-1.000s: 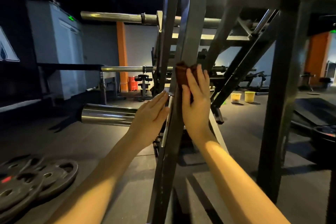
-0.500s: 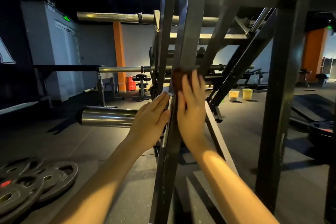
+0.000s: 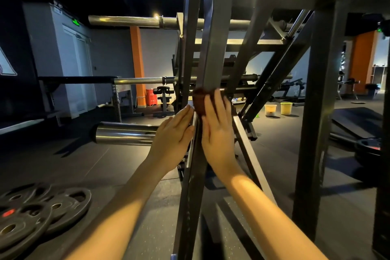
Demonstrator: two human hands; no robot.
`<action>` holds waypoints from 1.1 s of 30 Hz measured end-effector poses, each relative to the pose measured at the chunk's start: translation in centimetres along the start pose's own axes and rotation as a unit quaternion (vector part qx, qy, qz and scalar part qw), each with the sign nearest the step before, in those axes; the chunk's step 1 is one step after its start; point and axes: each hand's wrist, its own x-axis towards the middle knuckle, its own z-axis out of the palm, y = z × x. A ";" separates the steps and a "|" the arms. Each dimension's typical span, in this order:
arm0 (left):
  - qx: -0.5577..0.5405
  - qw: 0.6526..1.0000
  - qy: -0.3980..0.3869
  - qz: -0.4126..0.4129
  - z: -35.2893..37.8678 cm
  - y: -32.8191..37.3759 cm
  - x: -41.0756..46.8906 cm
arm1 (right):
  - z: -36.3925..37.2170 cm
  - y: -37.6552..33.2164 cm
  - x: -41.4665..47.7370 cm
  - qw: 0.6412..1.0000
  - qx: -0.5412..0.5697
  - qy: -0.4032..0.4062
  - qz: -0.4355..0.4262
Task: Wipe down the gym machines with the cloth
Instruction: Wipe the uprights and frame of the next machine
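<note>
The cloth point(image 3: 199, 102) is a small dark reddish-brown wad, pressed against the face of the machine's steel upright point(image 3: 212, 53) about midway up the stretch in view. It looks soft and light. It should fold and bunch under any pressure and will likely slide easily on smooth painted steel. So it is probably best driven from behind with a flat palm rather than pinched at an edge, where it could creep out and drop. The upright reads as rigid, heavy and fixed; it should not give under a push, though its square edges may catch the cloth's folds.

The right hand point(image 3: 217, 135) lies over the cloth with its fingers point(image 3: 211, 107) straight and close together, pointing up the beam and pinning the cloth's lower part to the metal. The cloth's upper edge shows above them, and nothing is curled round it. The left hand point(image 3: 173, 139) is likewise flat — its fingers point(image 3: 183, 115) extended against the left side of the same upright, just beside the cloth, holding nothing.

Further out, a chrome bar sleeve point(image 3: 124, 133) juts out to the left of the left hand. Weight plates point(image 3: 42, 215) lie on the floor point(image 3: 84, 164) at the lower left, and yellow buckets point(image 3: 286, 107) stand well apart at the back.
</note>
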 end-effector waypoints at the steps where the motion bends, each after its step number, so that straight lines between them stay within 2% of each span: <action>1: 0.004 1.000 0.004 0.006 0.1 0.0 0.0 | -0.2 0.4 -1.1 1.000 0.007 -0.021 -0.010; 4: 0.016 1.000 -0.003 0.003 0.1 -0.2 0.0 | -1.0 1.1 1.0 0.999 0.019 -0.028 -0.024; 8: 0.030 0.999 -0.007 0.012 0.2 -0.3 0.0 | -1.0 0.5 6.8 0.998 0.034 0.044 0.001; 11: 0.027 1.000 -0.005 0.008 0.5 -0.4 0.0 | -0.2 0.3 4.0 0.998 0.029 0.046 0.014; 14: 0.007 1.000 0.010 0.013 0.4 -0.2 -0.1 | 0.3 0.5 -2.9 0.999 0.034 -0.021 -0.010; 17: -0.006 1.000 0.008 0.022 0.3 -0.3 -0.1 | -0.2 1.3 -2.8 0.998 0.036 -0.042 -0.022; 22: 0.023 1.000 -0.004 0.017 0.4 -0.6 -0.1 | -1.0 1.0 5.5 0.999 0.040 0.019 -0.005; 26: 0.031 0.999 -0.009 0.020 0.2 -0.5 -0.1 | 0.1 0.2 1.0 0.997 0.063 0.027 0.040; 30: 0.105 0.993 -0.013 0.052 0.1 -1.0 -0.7 | 0.3 0.1 -7.0 0.996 0.067 -0.050 0.023; 33: 0.205 0.976 -0.019 0.076 0.1 -2.2 -1.8 | -0.3 0.4 -4.3 0.997 0.062 -0.052 0.019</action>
